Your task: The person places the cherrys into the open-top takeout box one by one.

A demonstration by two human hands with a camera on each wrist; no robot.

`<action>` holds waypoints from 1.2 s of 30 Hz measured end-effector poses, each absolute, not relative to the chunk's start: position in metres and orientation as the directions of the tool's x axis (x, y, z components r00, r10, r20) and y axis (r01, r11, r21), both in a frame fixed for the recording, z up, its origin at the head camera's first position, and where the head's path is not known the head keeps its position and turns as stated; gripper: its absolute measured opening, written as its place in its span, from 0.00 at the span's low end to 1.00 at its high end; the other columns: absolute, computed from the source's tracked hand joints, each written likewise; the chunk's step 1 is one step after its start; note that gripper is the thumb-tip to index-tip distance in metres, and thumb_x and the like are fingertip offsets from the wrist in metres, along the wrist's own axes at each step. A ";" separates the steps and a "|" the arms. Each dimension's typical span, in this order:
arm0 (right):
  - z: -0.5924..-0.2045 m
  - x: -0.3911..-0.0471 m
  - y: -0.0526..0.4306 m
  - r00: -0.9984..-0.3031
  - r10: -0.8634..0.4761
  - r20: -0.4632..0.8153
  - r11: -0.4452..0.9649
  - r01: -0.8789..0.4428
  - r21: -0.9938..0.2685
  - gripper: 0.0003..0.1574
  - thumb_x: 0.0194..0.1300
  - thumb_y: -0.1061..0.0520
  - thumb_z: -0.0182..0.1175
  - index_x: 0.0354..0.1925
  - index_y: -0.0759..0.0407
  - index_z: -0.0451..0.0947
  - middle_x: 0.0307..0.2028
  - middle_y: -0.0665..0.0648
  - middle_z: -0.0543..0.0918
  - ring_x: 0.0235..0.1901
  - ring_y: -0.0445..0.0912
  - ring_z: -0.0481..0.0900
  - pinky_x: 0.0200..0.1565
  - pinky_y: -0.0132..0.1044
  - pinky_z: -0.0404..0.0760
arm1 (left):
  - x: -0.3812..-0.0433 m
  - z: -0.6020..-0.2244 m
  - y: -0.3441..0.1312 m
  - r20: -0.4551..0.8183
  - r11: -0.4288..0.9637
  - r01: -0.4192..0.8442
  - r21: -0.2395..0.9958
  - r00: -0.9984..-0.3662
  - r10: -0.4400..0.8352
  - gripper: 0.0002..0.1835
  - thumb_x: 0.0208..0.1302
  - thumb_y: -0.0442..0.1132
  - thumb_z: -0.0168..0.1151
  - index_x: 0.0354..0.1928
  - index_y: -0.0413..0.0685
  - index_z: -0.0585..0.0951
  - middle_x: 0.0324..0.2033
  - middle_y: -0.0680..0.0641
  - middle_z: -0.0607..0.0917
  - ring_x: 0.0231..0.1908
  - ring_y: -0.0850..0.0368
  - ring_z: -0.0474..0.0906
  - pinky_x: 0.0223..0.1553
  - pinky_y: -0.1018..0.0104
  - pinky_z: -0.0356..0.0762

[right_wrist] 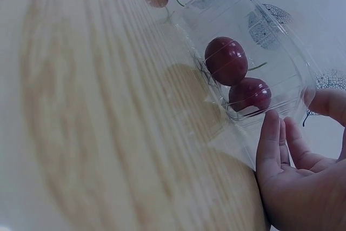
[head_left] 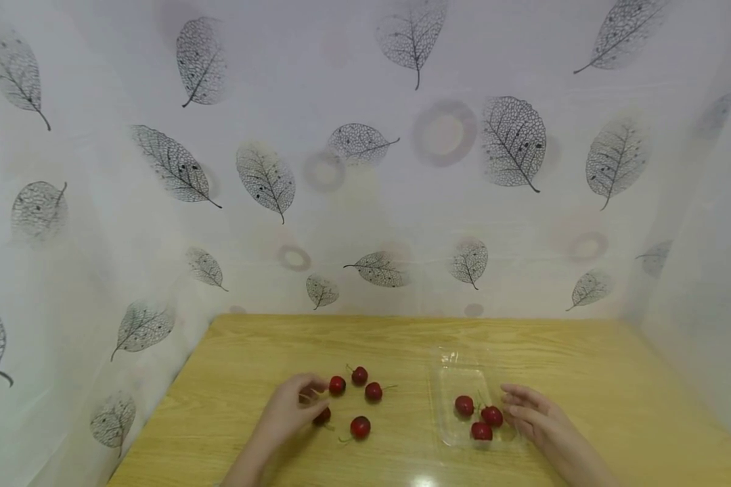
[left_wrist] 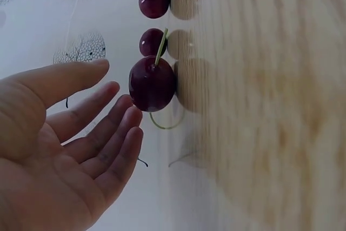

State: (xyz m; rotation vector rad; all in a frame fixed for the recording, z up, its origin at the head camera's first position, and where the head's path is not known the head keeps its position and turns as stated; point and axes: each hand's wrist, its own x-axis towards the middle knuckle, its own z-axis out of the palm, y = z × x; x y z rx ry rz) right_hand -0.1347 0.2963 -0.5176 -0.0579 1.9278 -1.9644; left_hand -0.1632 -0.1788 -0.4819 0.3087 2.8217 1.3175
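high head, close wrist views, shared cherries [head_left: 360, 427]

Five cherries [head_left: 360, 427] lie on the table [head_left: 402, 338], a left hand [head_left: 291, 408] at their left, a container [head_left: 457, 379] at their right. Three more cherries [head_left: 464, 406] sit in the container's near half, a right hand [head_left: 539, 418] at its right side. A backdrop [head_left: 365, 216] rises behind the table's far edge.

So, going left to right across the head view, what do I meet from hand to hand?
Left hand, front loose cherry, loose cherry with stem pointing right, clear container, leftmost cherry inside it, right hand.
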 end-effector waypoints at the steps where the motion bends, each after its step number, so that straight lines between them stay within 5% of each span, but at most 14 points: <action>1: -0.518 -0.135 0.296 -0.925 -0.300 -0.235 0.017 0.241 -0.970 0.43 0.84 0.58 0.48 0.78 0.81 0.40 0.60 0.39 0.75 0.57 0.25 0.77 0.61 0.20 0.78 | -0.163 -0.482 -0.180 0.064 0.631 0.170 0.757 -0.980 0.187 0.15 0.59 0.35 0.78 0.48 0.45 0.87 0.44 0.47 0.90 0.43 0.56 0.84 0.47 0.67 0.85; 21: -0.516 -0.134 0.296 -0.927 -0.278 -0.252 0.022 0.256 -0.966 0.39 0.84 0.57 0.49 0.79 0.78 0.46 0.60 0.41 0.75 0.57 0.27 0.77 0.60 0.20 0.78 | -0.161 -0.486 -0.198 0.000 0.593 0.209 0.777 -0.943 0.333 0.19 0.58 0.33 0.79 0.51 0.40 0.86 0.42 0.48 0.89 0.42 0.56 0.83 0.44 0.72 0.83; 36: -0.518 -0.135 0.298 -0.921 -0.322 -0.219 0.002 0.230 -0.973 0.36 0.85 0.59 0.47 0.78 0.78 0.49 0.58 0.40 0.76 0.57 0.27 0.77 0.60 0.21 0.79 | -0.162 -0.487 -0.196 -0.055 0.635 0.169 0.754 -0.947 0.317 0.17 0.57 0.32 0.78 0.49 0.46 0.87 0.40 0.51 0.87 0.42 0.59 0.81 0.43 0.72 0.80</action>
